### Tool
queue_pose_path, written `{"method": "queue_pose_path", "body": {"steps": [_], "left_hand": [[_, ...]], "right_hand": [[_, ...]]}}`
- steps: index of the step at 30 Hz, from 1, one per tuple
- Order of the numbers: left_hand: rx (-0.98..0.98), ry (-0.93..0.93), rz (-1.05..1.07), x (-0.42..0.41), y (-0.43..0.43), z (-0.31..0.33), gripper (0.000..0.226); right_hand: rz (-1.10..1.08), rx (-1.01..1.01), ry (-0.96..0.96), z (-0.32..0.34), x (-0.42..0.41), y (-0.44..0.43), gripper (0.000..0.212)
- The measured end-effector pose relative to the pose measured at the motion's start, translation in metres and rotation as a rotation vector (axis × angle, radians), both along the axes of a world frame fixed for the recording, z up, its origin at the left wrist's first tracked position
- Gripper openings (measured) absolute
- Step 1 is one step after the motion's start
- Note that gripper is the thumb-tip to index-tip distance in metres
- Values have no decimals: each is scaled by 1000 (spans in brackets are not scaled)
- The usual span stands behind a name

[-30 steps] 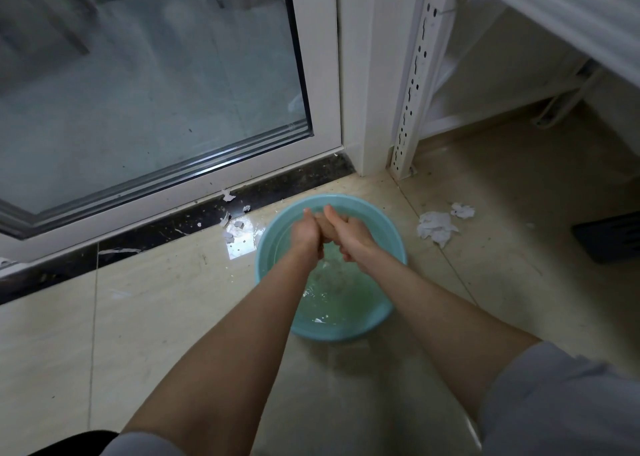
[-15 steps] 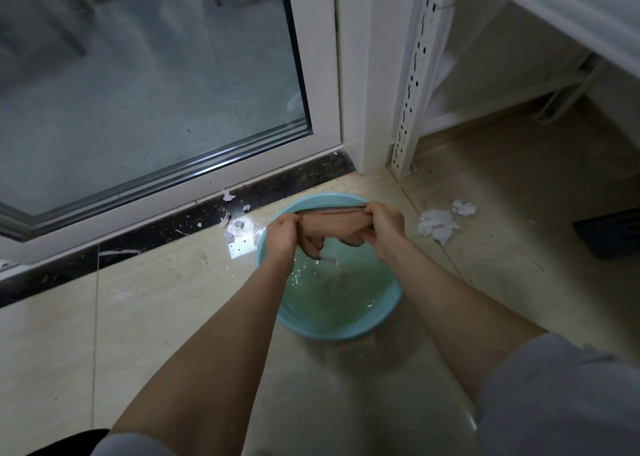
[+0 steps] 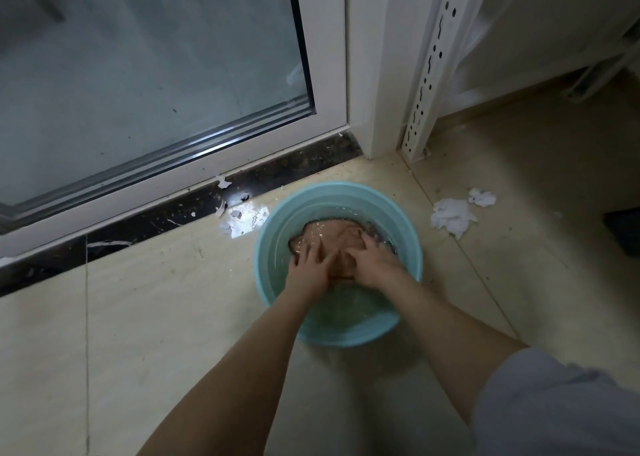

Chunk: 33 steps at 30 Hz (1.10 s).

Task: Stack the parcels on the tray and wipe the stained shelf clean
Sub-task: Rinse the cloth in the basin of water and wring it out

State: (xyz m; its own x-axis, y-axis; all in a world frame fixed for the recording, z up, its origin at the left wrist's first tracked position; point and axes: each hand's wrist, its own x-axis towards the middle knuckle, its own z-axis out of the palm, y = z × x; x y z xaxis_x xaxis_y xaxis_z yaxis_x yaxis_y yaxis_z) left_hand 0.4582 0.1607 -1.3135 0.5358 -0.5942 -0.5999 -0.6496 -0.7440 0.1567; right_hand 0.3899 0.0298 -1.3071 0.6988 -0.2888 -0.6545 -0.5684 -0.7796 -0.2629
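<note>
One pale blue basin (image 3: 412, 244) sits on the tiled floor (image 3: 173, 317), near the dark door sill (image 3: 156, 218). It holds water and one brownish cloth (image 3: 332, 232), sunk in its far half. Both my forearms reach forward into it. My left hand (image 3: 309, 265) rests on the cloth's near left part, fingers spread apart and flat. My right hand (image 3: 372, 259) rests on its near right part, fingers also spread, tips under water. A fold of cloth bunches between my two hands. Right of the basin lie two wads of white paper (image 3: 452, 214), and at its far left several small white scraps (image 3: 239, 213). The shelf's one perforated upright (image 3: 429, 71) stands far right.
</note>
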Motion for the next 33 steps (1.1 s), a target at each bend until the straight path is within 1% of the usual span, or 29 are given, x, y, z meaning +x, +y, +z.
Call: {"method": "queue_pose_path", "body": {"steps": [2, 3, 4, 5, 7, 8, 9, 10, 11, 12, 13, 14, 15, 16, 17, 19, 20, 21, 22, 23, 24, 25, 26, 27, 29, 30, 31, 32, 33], "left_hand": [[141, 88, -75, -6, 4, -14, 56], [174, 123, -71, -4, 5, -17, 57], [171, 136, -50, 0, 5, -17, 57], [134, 105, -22, 4, 4, -15, 56], [23, -67, 25, 9, 2, -11, 49], [1, -114, 16, 11, 1, -11, 47], [18, -88, -9, 11, 1, -13, 47], [66, -20, -32, 9, 2, -15, 48], [109, 50, -25, 7, 3, -14, 47], [117, 82, 14, 7, 2, -12, 45], [97, 67, 88, 8, 1, -9, 40], [63, 7, 158, 10, -1, -4, 35], [23, -78, 183, 13, -3, 2, 34], [-30, -133, 182, 15, -4, 6, 37], [-83, -115, 177, 16, -5, 8, 46], [-187, 87, 211, 16, -7, 13, 72], [-242, 179, 259, 14, -9, 16, 79], [-302, 234, 323, 13, -11, 20, 78], [-394, 282, 424, 13, -13, 25, 68], [-498, 360, 562, 13, -15, 32, 53], [-603, 467, 711, 14, -18, 41, 39], [-695, 570, 838, 14, -21, 48, 28], [-777, 639, 931, 17, -24, 55, 21], [-833, 653, 988, 18, -28, 60, 20], [-889, 653, 1036, 18, -35, 72, 29], [-895, 684, 1041, 17, -37, 76, 35], [-885, 737, 1025, 16, -38, 81, 40], [-859, 782, 981, 16, -38, 84, 43], [-812, 787, 912, 16, -37, 86, 44]], "right_hand": [[144, 52, 179, -12, -4, 2, 68], [165, 58, 215, -15, -5, 2, 68], [163, 40, 201, -15, -3, 1, 65], [142, -5, 147, -15, 0, 1, 60], [37, -137, -22, -13, 4, 1, 54], [-32, -169, -79, -13, 5, 0, 57], [-93, -151, -78, -13, 5, 0, 61], [-121, -117, -32, -14, 4, 0, 66], [-126, -94, 29, -15, 2, 1, 69], [-124, -85, 80, -18, 1, 2, 66], [-136, -79, 111, -20, -1, 1, 58], [-169, -61, 122, -18, -1, 1, 49], [-225, -30, 99, -16, 0, 0, 42], [-291, 33, 58, -12, 1, 0, 39], [-367, 137, 15, -6, 5, -1, 37], [-603, 414, -102, 10, 13, 2, 24], [-758, 585, -141, 19, 18, 3, 19], [-886, 774, -163, 27, 23, 4, 21], [-978, 936, -191, 33, 27, 4, 30], [-1041, 1045, -231, 37, 30, 4, 42], [-1101, 1091, -288, 40, 32, 3, 48], [-1173, 1101, -359, 42, 32, 2, 46], [-1241, 1050, -411, 46, 30, -1, 43], [-1303, 971, -415, 47, 26, -4, 40], [-1360, 854, -301, 48, 14, -9, 42], [-1373, 850, -226, 49, 7, -11, 45], [-1387, 885, -167, 51, 1, -13, 51], [-1396, 961, -143, 50, -3, -14, 59], [-1405, 1073, -153, 52, -6, -15, 66]]}}
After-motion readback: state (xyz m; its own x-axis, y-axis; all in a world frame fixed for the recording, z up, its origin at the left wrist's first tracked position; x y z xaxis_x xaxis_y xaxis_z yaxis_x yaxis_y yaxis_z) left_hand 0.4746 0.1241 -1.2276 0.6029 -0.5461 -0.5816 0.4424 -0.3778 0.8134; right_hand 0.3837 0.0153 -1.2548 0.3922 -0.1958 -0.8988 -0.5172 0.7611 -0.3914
